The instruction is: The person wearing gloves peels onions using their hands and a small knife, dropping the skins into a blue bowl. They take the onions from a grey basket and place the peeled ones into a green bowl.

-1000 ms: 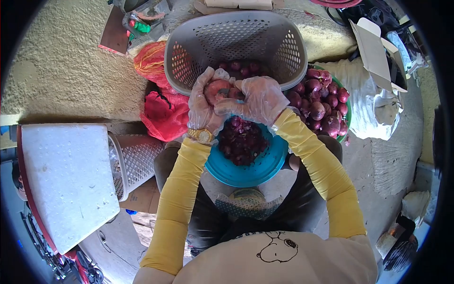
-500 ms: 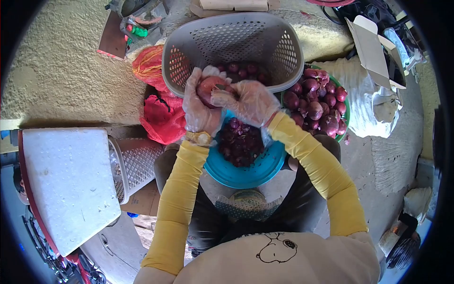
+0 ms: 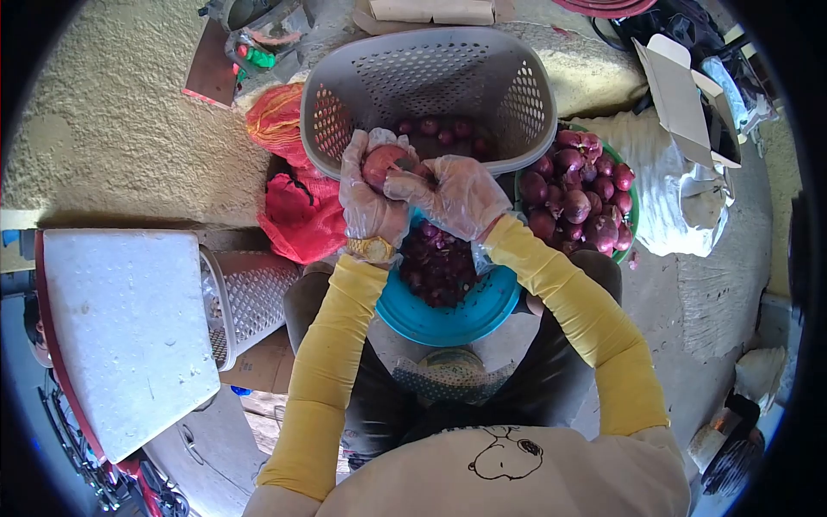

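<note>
In my left hand (image 3: 372, 202), covered by a clear plastic glove, a large red onion (image 3: 385, 165) is gripped above the front rim of a grey basket. My gloved right hand (image 3: 461, 194) is closed against the onion's right side, its thumb reaching across. Something small and dark shows between the right fingers, too hidden to name. Below both hands, a blue basin (image 3: 448, 323) holds a heap of dark red onion skins or pieces (image 3: 438, 267). Several smaller red onions (image 3: 445, 131) lie at the bottom of the grey basket (image 3: 431, 65).
A green-rimmed tub of red onions (image 3: 573, 194) stands to the right, beside a white sack (image 3: 680, 202). Red mesh bags (image 3: 297, 215) lie on the left. Further left are a white foam board (image 3: 129, 336) and a second basket (image 3: 250, 293). A carton (image 3: 680, 95) sits at upper right.
The onion stays in my left hand, tilted slightly. My right hand has shifted its fingers a little down and right along it. The whole view has moved slightly.
</note>
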`<state>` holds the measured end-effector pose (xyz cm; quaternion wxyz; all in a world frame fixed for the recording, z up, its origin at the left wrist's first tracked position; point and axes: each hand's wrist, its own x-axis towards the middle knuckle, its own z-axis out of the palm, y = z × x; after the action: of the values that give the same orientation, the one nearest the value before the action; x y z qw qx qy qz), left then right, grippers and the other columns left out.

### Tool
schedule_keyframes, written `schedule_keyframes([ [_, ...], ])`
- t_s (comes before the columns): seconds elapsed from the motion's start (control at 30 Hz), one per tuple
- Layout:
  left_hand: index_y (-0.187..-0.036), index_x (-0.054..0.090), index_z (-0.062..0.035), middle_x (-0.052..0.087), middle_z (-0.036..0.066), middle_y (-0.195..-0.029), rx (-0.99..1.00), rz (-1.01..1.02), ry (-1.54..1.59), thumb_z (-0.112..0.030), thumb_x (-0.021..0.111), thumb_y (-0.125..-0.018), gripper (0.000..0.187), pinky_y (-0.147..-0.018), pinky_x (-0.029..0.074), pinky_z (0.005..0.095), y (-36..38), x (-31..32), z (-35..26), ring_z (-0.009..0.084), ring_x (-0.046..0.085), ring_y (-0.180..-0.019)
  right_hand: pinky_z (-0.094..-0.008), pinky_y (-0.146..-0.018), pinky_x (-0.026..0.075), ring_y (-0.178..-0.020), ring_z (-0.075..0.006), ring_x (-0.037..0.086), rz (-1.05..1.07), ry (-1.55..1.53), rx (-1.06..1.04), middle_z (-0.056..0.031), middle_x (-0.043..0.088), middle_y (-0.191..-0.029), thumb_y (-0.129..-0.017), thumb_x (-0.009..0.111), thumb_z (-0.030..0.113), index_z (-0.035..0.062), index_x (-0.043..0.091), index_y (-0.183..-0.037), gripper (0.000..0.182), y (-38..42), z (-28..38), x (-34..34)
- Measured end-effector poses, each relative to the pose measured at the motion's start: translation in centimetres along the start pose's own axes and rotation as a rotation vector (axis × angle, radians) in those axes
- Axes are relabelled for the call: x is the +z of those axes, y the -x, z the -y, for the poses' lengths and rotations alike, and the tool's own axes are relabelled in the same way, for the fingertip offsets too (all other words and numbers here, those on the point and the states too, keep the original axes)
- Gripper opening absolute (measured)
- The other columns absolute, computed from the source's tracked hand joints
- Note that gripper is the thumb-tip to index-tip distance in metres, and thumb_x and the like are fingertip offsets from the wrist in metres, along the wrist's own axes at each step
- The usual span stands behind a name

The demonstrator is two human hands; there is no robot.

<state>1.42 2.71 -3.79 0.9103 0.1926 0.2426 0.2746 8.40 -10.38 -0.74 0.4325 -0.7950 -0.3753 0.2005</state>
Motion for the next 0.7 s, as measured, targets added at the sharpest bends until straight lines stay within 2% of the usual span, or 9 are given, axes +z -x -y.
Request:
schedule_keyframes([
  [0.13, -0.105, 0.063, -0.0033, 0.067, 0.011, -0.097, -0.049, 0.174, 0.117, -0.031, 0.058, -0.104, 0.029, -0.090, 0.057, 0.0454, 0.2, -0.6, -0.4, 0.0287, 0.065, -0.094, -0.0355, -0.069, 0.052, -0.064, -0.0227, 0.061, 0.069, -0.176, 0.111, -0.0164, 0.068, -0.071, -0.089, 0.074, 0.057, -0.0006, 0.075, -0.097, 0.058, 0.2, 0.3, 0.2],
  [0.17, -0.104, 0.063, -0.0029, 0.066, 0.011, -0.096, -0.091, 0.147, 0.093, -0.030, 0.058, -0.104, 0.028, -0.091, 0.056, 0.0458, 0.6, 0.3, -0.7, 0.0286, 0.065, -0.094, -0.0355, -0.069, 0.052, -0.064, -0.0227, 0.061, 0.069, -0.174, 0.108, -0.0164, 0.068, -0.071, -0.089, 0.074, 0.057, -0.0006, 0.075, -0.097, 0.058, 0.1, -0.1, 0.3],
  [0.23, -0.103, 0.062, -0.0025, 0.065, 0.011, -0.095, -0.132, 0.120, 0.068, -0.029, 0.058, -0.104, 0.027, -0.092, 0.055, 0.0462, 0.9, 1.7, -1.5, 0.0285, 0.065, -0.094, -0.0439, -0.079, 0.054, -0.086, -0.0388, 0.071, 0.075, -0.195, 0.023, -0.0207, 0.073, -0.086, -0.083, 0.066, 0.075, 0.0062, 0.078, -0.096, 0.071, -0.4, -1.6, 0.6],
  [0.27, -0.101, 0.062, -0.0018, 0.064, 0.011, -0.093, -0.203, 0.121, 0.055, -0.028, 0.059, -0.103, 0.026, -0.092, 0.054, 0.0465, 0.7, 2.2, -2.1, 0.0288, 0.064, -0.094, -0.0439, -0.079, 0.054, -0.086, -0.0388, 0.071, 0.077, -0.196, 0.021, -0.0207, 0.073, -0.086, -0.083, 0.066, 0.075, 0.0062, 0.078, -0.096, 0.071, -0.4, -1.4, -0.1],
  [0.37, -0.098, 0.062, -0.0008, 0.064, 0.012, -0.092, -0.258, 0.149, 0.003, -0.025, 0.061, -0.102, 0.025, -0.093, 0.054, 0.0464, 0.4, 1.3, -2.0, 0.0293, 0.065, -0.095, -0.0449, -0.075, 0.056, -0.081, -0.0360, 0.072, 0.129, 0.394, -0.050, -0.0172, 0.073, -0.082, -0.079, 0.065, 0.080, 0.0095, 0.076, -0.090, 0.072, -0.5, 0.7, -2.3],
  [0.5, -0.101, 0.066, -0.0025, 0.068, 0.013, -0.097, -0.255, 0.167, 0.067, -0.033, 0.061, -0.102, 0.031, -0.091, 0.054, 0.0461, -0.9, -0.7, -1.1, 0.0304, 0.064, -0.096, -0.0455, -0.074, 0.056, -0.081, -0.0365, 0.072, 0.033, 0.405, -0.103, -0.0182, 0.073, -0.082, -0.077, 0.064, 0.083, 0.0086, 0.076, -0.089, 0.076, -0.3, -0.2, -1.0],
  [0.57, -0.100, 0.066, -0.0030, 0.068, 0.012, -0.097, -0.241, 0.153, 0.073, -0.032, 0.061, -0.102, 0.030, -0.091, 0.055, 0.0464, -0.7, -1.0, -0.7, 0.0300, 0.064, -0.096, -0.0409, -0.070, 0.054, -0.074, -0.0349, 0.070, -0.043, 0.217, -0.075, -0.0180, 0.072, -0.076, -0.078, 0.070, 0.077, 0.0019, 0.074, -0.093, 0.077, -0.2, -0.7, 0.1],
  [0.63, -0.101, 0.066, -0.0034, 0.068, 0.013, -0.097, -0.030, 0.036, -0.151, -0.033, 0.061, -0.102, 0.030, -0.092, 0.055, 0.0470, -0.2, -1.4, -0.3, 0.0307, 0.064, -0.096, -0.0403, -0.069, 0.053, -0.072, -0.0338, 0.069, -0.030, 0.123, -0.032, -0.0180, 0.071, -0.076, -0.079, 0.072, 0.074, 0.0016, 0.074, -0.092, 0.074, 0.0, -0.5, 0.4],
  [0.7, -0.101, 0.065, -0.0039, 0.067, 0.011, -0.097, -0.071, 0.059, 0.005, -0.032, 0.060, -0.102, 0.029, -0.091, 0.055, 0.0453, 0.3, -0.6, -0.6, 0.0293, 0.065, -0.094, -0.0398, -0.069, 0.052, -0.070, -0.0328, 0.067, -0.016, 0.029, 0.011, -0.0180, 0.070, -0.075, -0.081, 0.073, 0.072, 0.0013, 0.074, -0.090, 0.071, 0.2, 0.0, 0.5],
])
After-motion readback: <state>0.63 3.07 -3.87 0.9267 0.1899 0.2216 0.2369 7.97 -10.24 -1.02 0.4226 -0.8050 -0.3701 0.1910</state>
